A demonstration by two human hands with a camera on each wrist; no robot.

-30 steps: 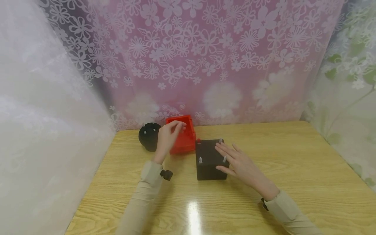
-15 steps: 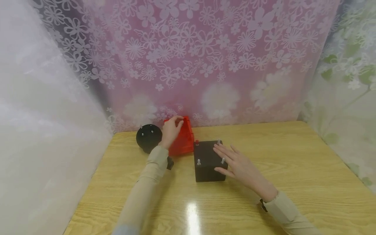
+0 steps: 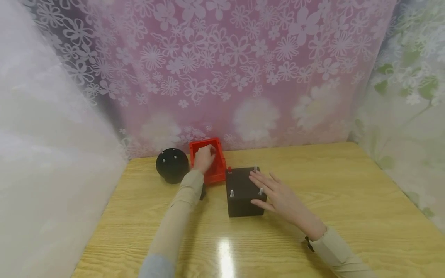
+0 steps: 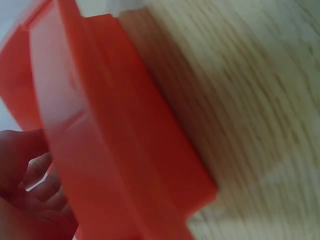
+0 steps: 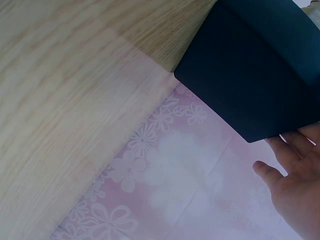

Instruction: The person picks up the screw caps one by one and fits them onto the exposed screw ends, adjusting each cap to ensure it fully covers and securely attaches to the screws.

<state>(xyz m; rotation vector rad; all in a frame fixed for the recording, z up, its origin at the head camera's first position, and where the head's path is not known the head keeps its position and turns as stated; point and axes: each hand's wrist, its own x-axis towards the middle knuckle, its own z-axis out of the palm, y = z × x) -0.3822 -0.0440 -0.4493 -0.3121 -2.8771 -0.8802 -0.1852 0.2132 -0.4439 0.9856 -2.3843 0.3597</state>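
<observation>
The left hand [image 3: 204, 158] reaches down into an open red plastic box [image 3: 217, 179] at the back of the table. In the left wrist view its fingers [image 4: 44, 189] are bent behind the red wall; I cannot tell whether they pinch anything. To the right stands a black box [image 3: 243, 208], with silver screw-like pegs [image 3: 231, 194] upright at three top corners and a small red-topped piece [image 3: 229, 169] at the back left one. The right hand [image 3: 283, 199] rests its straight, spread fingers on the black box's right edge, near two pegs.
A rounded black object [image 3: 172, 168] with several silver pegs in its top stands left of the red box. The wooden table [image 3: 313, 170] ends at a pink flowered curtain [image 3: 257, 77] behind. Pale sheets [image 3: 52, 154] hang at both sides.
The left hand has moved forward over the red box and then lowered into it. The right hand stays at the black box. The whole head view has shifted slightly.
</observation>
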